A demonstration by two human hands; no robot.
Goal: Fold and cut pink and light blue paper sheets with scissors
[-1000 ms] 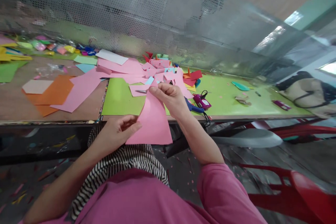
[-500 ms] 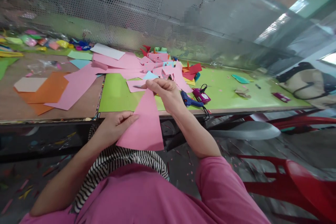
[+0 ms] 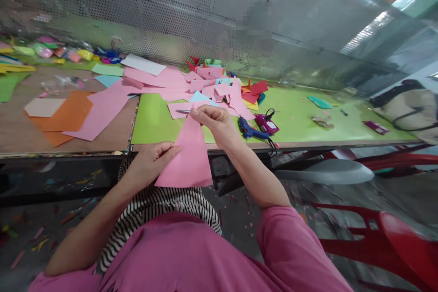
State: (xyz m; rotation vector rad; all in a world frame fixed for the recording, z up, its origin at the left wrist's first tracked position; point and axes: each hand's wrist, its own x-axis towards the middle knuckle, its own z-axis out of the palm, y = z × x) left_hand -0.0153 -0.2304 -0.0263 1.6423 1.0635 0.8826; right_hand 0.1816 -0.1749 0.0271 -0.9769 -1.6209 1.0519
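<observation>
A pink sheet of paper point(image 3: 189, 155), folded into a tall triangle, is held between both hands above my lap, just in front of the table edge. My left hand point(image 3: 150, 160) grips its lower left edge, thumb on top. My right hand point(image 3: 215, 122) pinches the top point of the triangle with closed fingers. Behind my hands lies a green sheet point(image 3: 152, 121) on the table, and past it a pile of pink paper pieces point(image 3: 191, 84).
A blue glue gun point(image 3: 251, 130) and a magenta tool point(image 3: 265, 123) lie right of my right hand. Orange and pink sheets point(image 3: 78, 112) cover the left table. A perforated metal screen point(image 3: 191, 13) stands behind. Red chairs point(image 3: 393, 237) at the right.
The pink sheet has narrowed into a sharper triangle, and my right hand's pinch has stayed at its tip. The view has shifted slightly; my left hand keeps its hold.
</observation>
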